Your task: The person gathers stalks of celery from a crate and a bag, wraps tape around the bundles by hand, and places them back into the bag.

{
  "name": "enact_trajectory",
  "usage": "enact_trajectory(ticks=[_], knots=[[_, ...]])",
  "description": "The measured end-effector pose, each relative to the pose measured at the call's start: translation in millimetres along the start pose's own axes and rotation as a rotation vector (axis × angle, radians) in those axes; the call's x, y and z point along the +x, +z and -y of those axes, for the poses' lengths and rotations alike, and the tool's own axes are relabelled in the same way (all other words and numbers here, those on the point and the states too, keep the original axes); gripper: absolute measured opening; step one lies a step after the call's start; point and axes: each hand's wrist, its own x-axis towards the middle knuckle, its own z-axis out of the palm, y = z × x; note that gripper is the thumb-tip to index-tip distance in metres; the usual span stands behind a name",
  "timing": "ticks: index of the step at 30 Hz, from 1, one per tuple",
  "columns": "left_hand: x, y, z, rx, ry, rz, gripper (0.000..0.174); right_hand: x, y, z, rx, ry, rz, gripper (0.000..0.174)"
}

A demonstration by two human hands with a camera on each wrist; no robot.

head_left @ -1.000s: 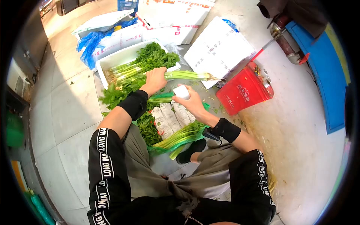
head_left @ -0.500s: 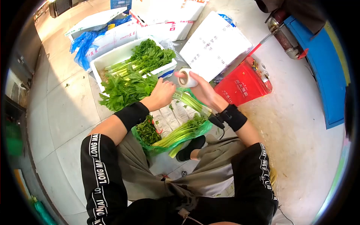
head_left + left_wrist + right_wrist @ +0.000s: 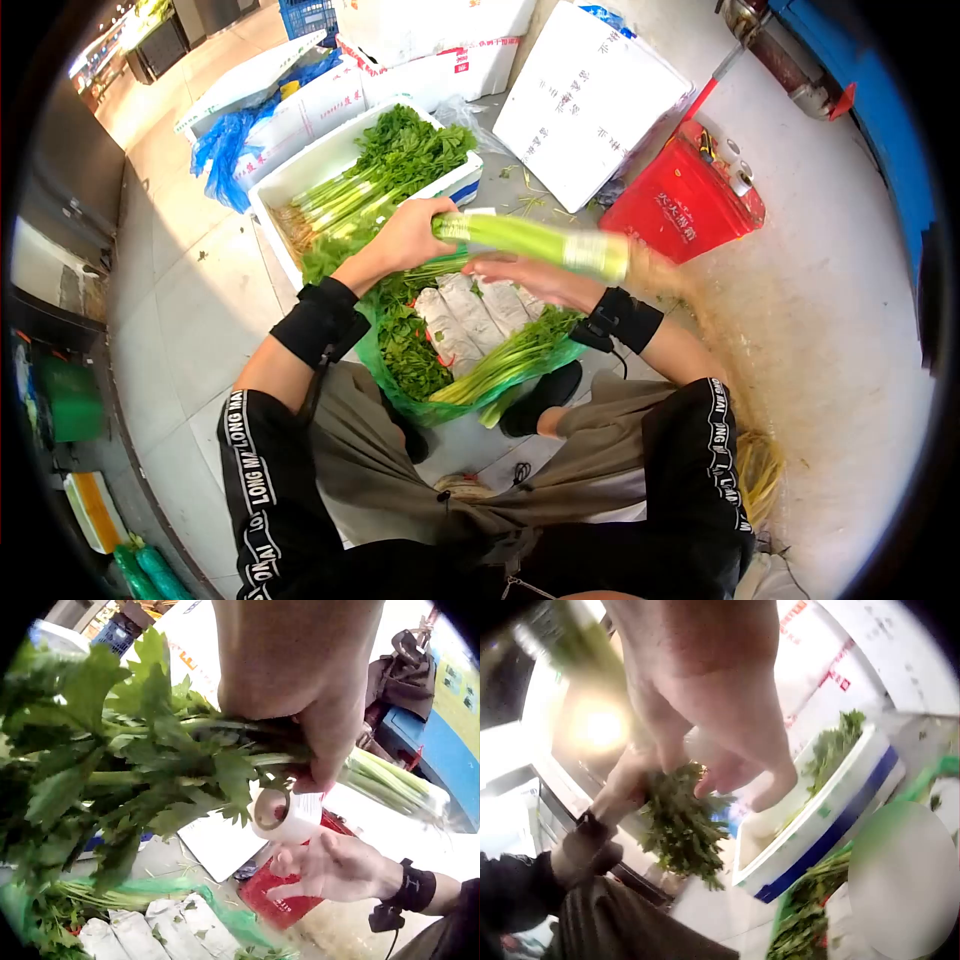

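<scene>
Gripping celery (image 3: 530, 242) in the left hand (image 3: 412, 236).
Clamped within left fingers, jutting past them both ways; just beside them, touching a white roll (image 3: 301, 822) with the right hand (image 3: 341, 871), cannot tell whether curled round it.

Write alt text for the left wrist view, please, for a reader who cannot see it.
The left hand grips a leafy bunch of green stalks across the view. Just below, a white roll sits at the right hand, in front of a red box. At lower left lie white wrapped bundles beside green plastic.
</scene>
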Motion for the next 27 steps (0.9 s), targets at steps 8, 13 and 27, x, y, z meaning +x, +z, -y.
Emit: enact_trajectory(ticks=[8,13,27], knots=[[4.4,16.6,17.4,0.266,-0.26,-0.251,0.037,-2.4,35.4,16.8,-0.068,0.144,-0.259,0.045],[4.3,35.3,28.5,0.459,-0.213,-0.236,0.04,-18.5,77.2,33.6,-0.276,0.001,-0.466,0.04],[-10.2,47.5,18.6,0.631,-0.156,-0.221,0.029,-8.7,94.9,27.4,-0.737,-0.226,-0.743,0.053]])
